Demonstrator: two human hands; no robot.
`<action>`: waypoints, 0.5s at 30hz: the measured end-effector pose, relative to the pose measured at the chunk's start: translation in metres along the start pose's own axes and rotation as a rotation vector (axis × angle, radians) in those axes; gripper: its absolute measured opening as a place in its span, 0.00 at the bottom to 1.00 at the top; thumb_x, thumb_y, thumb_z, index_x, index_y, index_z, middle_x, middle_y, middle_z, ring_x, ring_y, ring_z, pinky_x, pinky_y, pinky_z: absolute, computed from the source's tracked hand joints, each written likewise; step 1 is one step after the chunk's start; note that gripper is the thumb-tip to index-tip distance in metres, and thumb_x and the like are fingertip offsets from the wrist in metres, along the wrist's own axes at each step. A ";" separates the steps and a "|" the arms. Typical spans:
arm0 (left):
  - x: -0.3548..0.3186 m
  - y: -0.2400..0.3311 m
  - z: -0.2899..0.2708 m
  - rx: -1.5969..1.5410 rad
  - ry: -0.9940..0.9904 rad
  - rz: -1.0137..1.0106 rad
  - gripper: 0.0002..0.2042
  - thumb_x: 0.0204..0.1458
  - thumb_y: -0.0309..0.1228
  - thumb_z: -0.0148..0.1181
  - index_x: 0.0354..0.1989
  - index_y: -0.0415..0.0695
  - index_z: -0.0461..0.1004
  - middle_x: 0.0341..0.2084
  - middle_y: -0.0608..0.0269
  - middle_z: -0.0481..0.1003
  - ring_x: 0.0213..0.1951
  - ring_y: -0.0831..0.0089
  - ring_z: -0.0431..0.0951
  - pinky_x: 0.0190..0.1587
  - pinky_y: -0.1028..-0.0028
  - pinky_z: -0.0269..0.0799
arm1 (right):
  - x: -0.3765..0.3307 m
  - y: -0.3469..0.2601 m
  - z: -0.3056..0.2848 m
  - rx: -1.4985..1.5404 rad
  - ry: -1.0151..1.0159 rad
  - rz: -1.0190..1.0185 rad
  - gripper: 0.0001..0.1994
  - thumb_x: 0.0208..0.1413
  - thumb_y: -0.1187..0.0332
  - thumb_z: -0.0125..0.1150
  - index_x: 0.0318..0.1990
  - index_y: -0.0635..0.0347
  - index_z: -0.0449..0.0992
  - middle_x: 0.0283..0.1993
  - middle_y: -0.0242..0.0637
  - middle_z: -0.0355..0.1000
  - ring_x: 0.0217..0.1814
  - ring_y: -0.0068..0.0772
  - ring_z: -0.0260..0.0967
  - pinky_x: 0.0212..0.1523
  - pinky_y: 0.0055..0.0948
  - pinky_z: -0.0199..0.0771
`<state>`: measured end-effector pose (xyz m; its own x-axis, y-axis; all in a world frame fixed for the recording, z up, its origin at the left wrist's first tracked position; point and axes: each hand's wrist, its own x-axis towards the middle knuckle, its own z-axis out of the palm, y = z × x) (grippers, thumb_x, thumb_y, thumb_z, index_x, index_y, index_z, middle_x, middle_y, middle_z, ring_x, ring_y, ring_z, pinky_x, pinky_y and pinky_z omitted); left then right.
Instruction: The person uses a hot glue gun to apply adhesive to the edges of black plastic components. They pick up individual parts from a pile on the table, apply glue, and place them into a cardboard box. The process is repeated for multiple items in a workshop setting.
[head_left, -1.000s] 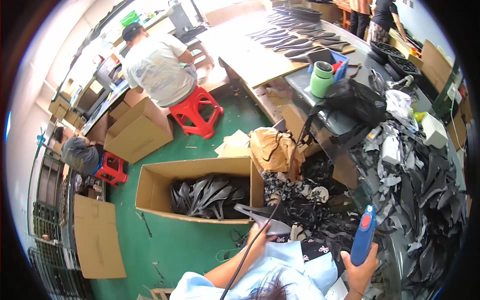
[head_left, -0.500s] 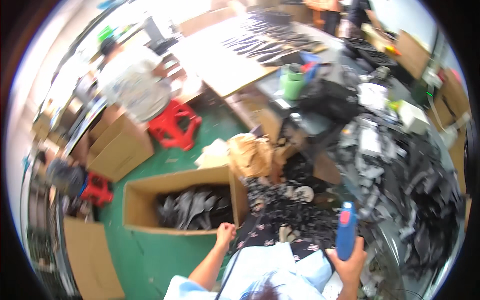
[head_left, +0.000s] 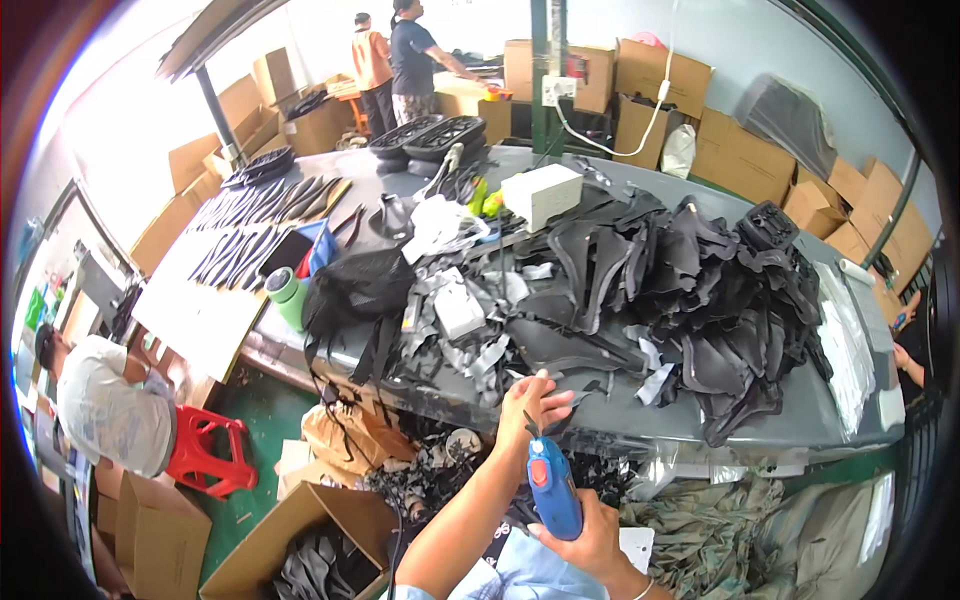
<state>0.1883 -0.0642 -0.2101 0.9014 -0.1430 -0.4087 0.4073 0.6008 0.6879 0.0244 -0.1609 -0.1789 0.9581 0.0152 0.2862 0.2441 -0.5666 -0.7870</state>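
The person's right hand [head_left: 592,538] is clamping around the lower body of a blue handheld cutter [head_left: 556,494], whose red button is facing up and whose dark tip is pointing away from that hand. Ahead of it, the left hand [head_left: 535,408] is hovering by the near edge of the grey table [head_left: 618,408], fingers apart. The tip is overlapping the left wrist from here; whether they're touching, I can't tell. Just beyond the left hand, a black moulded piece [head_left: 572,346] is lying, with a black heap [head_left: 745,350] spreading rightward; a black mesh backpack [head_left: 355,292] is sitting to its left.
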 end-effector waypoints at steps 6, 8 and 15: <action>0.050 0.012 0.024 0.081 0.160 -0.030 0.24 0.53 0.36 0.55 0.50 0.31 0.57 0.40 0.37 0.69 0.31 0.62 0.77 0.25 0.75 0.73 | -0.007 0.013 -0.009 0.063 0.053 0.035 0.25 0.35 0.59 0.74 0.34 0.66 0.67 0.21 0.44 0.71 0.21 0.44 0.73 0.23 0.35 0.73; 0.043 0.023 0.021 0.095 0.084 -0.108 0.24 0.53 0.34 0.53 0.52 0.30 0.56 0.39 0.39 0.70 0.30 0.61 0.77 0.28 0.72 0.74 | -0.005 0.018 -0.014 0.060 0.096 0.050 0.25 0.35 0.59 0.74 0.33 0.66 0.66 0.21 0.44 0.71 0.21 0.44 0.73 0.23 0.35 0.73; -0.050 0.053 -0.051 0.130 0.252 0.573 0.10 0.51 0.28 0.50 0.40 0.39 0.69 0.33 0.60 0.74 0.38 0.69 0.74 0.40 0.69 0.71 | 0.009 0.019 -0.016 0.036 0.087 0.114 0.25 0.35 0.58 0.73 0.32 0.64 0.66 0.20 0.45 0.71 0.21 0.46 0.73 0.23 0.36 0.73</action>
<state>0.1576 0.0146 -0.1839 0.9257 0.3713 -0.0723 -0.1002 0.4250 0.8996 0.0353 -0.1847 -0.1829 0.9636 -0.1198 0.2391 0.1413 -0.5309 -0.8356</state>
